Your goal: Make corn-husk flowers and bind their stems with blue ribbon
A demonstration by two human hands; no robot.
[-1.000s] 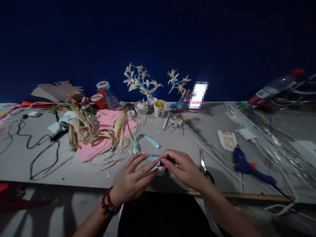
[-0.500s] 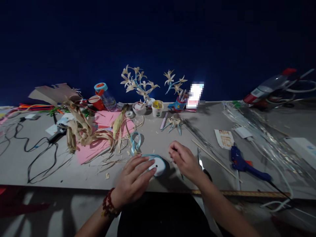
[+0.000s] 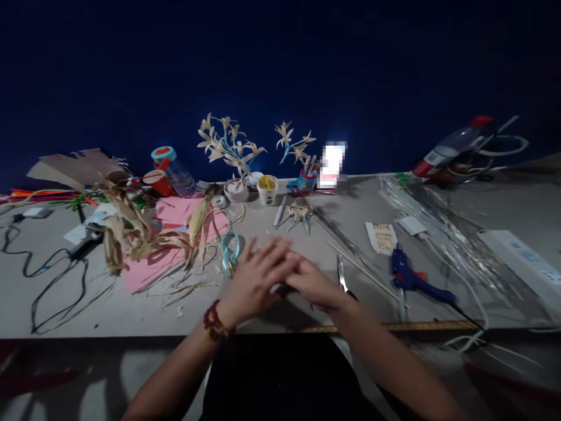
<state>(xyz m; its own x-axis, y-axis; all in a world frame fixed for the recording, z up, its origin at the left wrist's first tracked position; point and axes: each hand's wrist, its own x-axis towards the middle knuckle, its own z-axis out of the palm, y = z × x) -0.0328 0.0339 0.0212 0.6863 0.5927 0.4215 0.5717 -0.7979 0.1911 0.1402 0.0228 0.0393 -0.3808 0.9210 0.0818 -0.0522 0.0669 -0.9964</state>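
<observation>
My left hand [image 3: 262,278] lies over the front of my right hand [image 3: 314,282], its fingers stretched out and a little blurred. The right hand's fingers are hidden beneath it, so I cannot see whether they hold anything. Under both hands a sliver of the white, blue-edged roll [image 3: 277,288] peeks out; most of it is covered. Close to the left fingers curls a light-blue ribbon [image 3: 226,257]. Just right of the right hand are scissors [image 3: 342,273]. Beyond the hands lies a small bunch of pale husk flowers [image 3: 298,213] with blue-wrapped stems.
Pink paper [image 3: 151,266] with dried corn husks [image 3: 129,228] spreads on the left. Husk flower sprays, a white tub [image 3: 267,190] and a lit phone [image 3: 332,165] line the back. On the right are a wooden stick [image 3: 366,272], a blue glue gun [image 3: 418,280] and a power strip [image 3: 521,263].
My left hand has moved right and come to rest over my right hand, covering most of the roll. The view has turned slightly right.
</observation>
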